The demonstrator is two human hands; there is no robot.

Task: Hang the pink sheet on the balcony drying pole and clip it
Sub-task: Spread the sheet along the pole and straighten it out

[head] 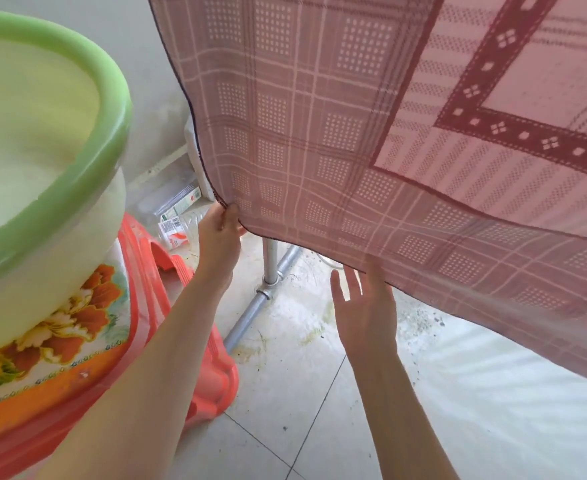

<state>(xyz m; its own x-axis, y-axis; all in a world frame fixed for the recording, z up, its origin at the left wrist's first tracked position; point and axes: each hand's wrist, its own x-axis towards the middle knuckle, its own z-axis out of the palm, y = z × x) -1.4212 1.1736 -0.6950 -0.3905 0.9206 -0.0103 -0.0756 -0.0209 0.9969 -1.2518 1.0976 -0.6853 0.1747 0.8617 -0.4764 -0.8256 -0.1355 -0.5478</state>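
The pink sheet (337, 133) hangs across the upper right of my view, from twelve round to four o'clock, its plaid border and dark lace-pattern band facing me; whatever carries it above is out of view. My left hand (221, 230) pinches the sheet's lower left corner near centre, fingers curled over the dark hem. My right hand (364, 306) is released, fingers straight and spread, raised at the sheet's bottom edge at five o'clock; the fingertips lie behind the thin cloth, and I cannot tell whether they touch it.

Obstructions: a green-rimmed basin (43, 161) fills nine to eleven o'clock, seated on a flower-printed orange tub (60, 351), with a coral plastic stool (212, 368) just beside my left forearm. Below the held corner a grey metal rack post (270, 261) stands upright, joined at a clamp to a pipe running along the tiled floor (285, 410). Packaging litter (174, 223) lies at ten o'clock of my left hand. White bedding (510, 393) lies at four o'clock, under the sheet.
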